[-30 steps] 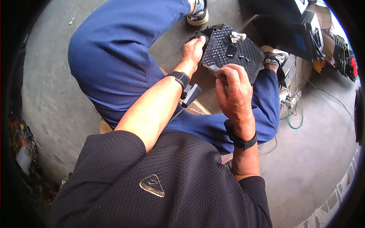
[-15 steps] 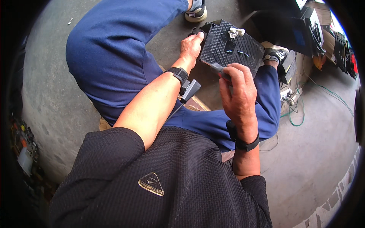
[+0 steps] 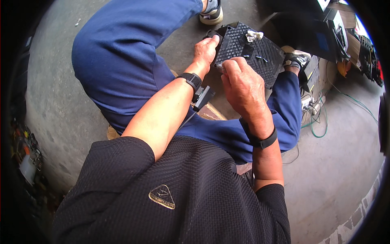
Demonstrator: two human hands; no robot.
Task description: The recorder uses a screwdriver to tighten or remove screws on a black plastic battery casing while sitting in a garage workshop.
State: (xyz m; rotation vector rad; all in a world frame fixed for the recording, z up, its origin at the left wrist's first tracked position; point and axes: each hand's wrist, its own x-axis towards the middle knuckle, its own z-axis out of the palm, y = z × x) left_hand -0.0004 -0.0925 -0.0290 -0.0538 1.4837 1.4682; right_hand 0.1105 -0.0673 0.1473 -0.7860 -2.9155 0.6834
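Right hand (image 3: 245,87): fingers pinched narrow at the near left edge of the black panel (image 3: 235,40), with a small greyish tip (image 3: 219,65) at the fingertips; the hand hides the rest, so I cannot tell what it belongs to
Left hand (image 3: 206,51): bent around the panel's left side, thumb uppermost; how firmly the hidden fingers close, I cannot tell
Panel's place: ahead of the person, between the shoes (image 3: 297,59), textured face up
Panel's feel: probably stiff and fairly light, its raised pattern giving some grip, its corners perhaps the fragile part
Panel's hold: best by two opposite edges and kept level, since the loose pieces on top could slide or roll
Screw-like bits (image 3: 258,57): likely hard, light and easily lost; a fingertip pinch suits them
White crumpled piece (image 3: 254,36): looks soft and nearly weightless; any raised fold serves as a hold
Count on the wrists: two black bands (image 3: 264,143), one each
Count of panels: one
Count on the panel: three screw-like bits, one white crumpled piece
Count of shoes: two
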